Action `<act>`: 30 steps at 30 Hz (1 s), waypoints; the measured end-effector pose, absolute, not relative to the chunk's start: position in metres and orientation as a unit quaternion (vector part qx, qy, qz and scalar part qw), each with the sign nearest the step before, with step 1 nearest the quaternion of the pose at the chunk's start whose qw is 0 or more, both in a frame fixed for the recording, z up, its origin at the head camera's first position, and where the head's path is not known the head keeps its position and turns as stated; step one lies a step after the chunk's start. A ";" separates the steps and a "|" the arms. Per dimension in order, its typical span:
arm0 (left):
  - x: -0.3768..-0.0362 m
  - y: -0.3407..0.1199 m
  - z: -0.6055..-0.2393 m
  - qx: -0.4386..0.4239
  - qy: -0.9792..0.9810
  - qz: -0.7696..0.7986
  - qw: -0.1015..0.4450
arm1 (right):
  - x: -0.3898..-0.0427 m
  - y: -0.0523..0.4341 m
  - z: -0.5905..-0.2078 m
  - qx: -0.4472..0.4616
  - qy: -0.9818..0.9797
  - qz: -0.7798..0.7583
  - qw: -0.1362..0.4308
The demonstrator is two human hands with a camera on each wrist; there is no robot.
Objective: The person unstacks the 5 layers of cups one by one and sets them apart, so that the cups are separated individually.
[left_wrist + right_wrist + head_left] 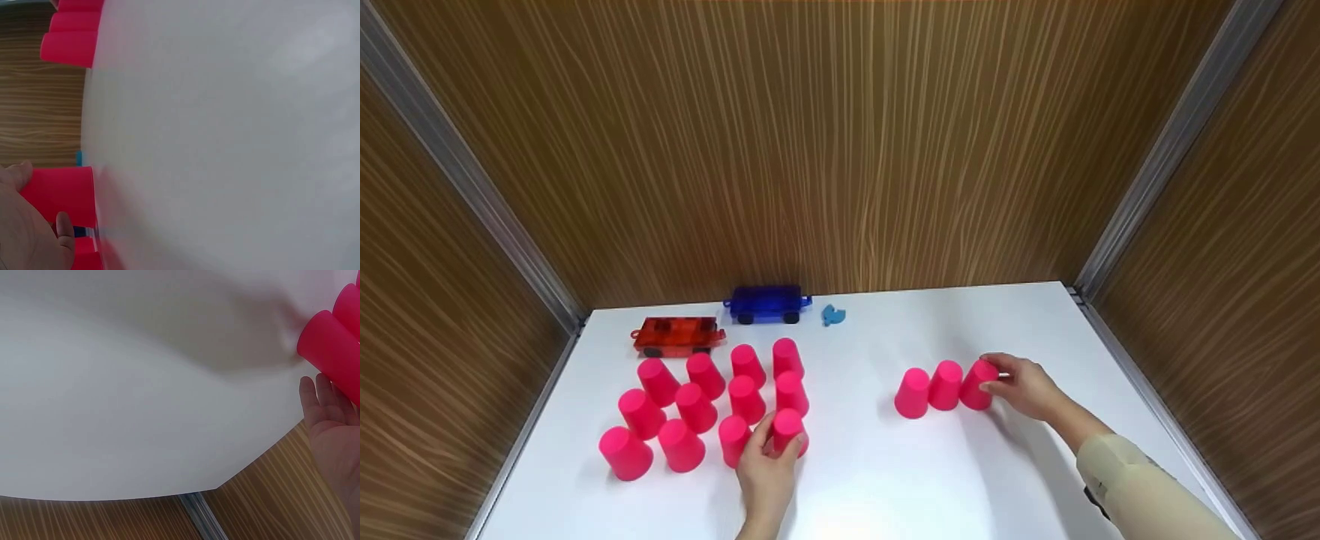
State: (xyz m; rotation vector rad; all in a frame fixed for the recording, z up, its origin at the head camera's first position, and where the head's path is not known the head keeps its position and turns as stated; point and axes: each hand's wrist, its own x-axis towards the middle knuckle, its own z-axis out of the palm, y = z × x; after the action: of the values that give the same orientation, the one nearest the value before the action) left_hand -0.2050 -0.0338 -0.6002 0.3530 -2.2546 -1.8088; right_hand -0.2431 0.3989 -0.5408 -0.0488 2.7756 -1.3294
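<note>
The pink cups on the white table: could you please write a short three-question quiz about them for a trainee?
1. True or false: the right hand touches the rightmost cup of the row of three.
2. What does the left hand grip?
A. the blue toy car
B. a pink cup at the near edge of the big group
C. nothing
3. Fill in: all the cups stand ____ on the table.

Key: 1 true; 2 B; 3 upside down.
</note>
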 end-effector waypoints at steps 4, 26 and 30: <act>-0.205 -0.034 -0.600 0.125 -0.771 -0.615 0.107 | -0.243 0.400 -0.542 -0.015 0.902 -0.430 0.031; -0.205 -0.033 -0.600 0.129 -0.775 -0.608 0.110 | -0.243 0.399 -0.542 -0.011 0.905 -0.425 0.035; -0.202 -0.033 -0.594 0.131 -0.783 -0.596 0.117 | -0.243 0.398 -0.541 -0.006 0.906 -0.421 0.039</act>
State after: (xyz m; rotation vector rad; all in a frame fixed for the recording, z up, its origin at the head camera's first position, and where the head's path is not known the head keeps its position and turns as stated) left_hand -0.2020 -0.0333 -0.5944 0.3824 -2.2925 -1.7455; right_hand -0.2435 0.3983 -0.5407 -0.0169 2.7798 -1.2899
